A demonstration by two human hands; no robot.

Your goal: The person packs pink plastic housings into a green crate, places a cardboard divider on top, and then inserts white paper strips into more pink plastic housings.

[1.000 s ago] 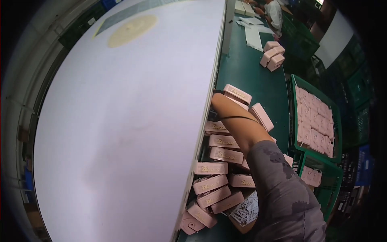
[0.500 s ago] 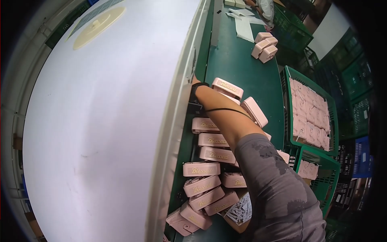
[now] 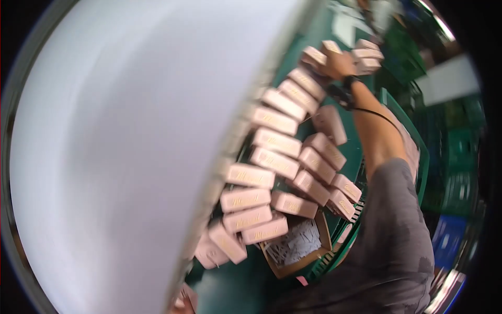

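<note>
Past the far end of a row of pink box-shaped cases with gold lettering [image 3: 275, 163], my right hand [image 3: 340, 65] reaches out over the bench. Its fingers, blurred by motion, are closed about a small pink case [image 3: 331, 47]. A second pink case [image 3: 314, 56] sits against the same hand, and I cannot make out whether it is gripped too. At the bottom edge, beside the white panel, only part of my left hand [image 3: 181, 305] shows. It is closed on a pink piece [image 3: 192, 296], mostly cut off by the frame.
A large white panel [image 3: 125, 146] stands along the left. On the green bench an open cardboard box [image 3: 324, 238] holds small pale parts. More pink cases [image 3: 367, 54] are stacked at the far end. Green crates [image 3: 424, 172] line the right; a person [image 3: 386, 13] is at the far end.
The view has swung and blurred. My right hand has come out from behind the panel's edge to the far bench, with pink cases at its fingers. My left hand has come into view.
</note>
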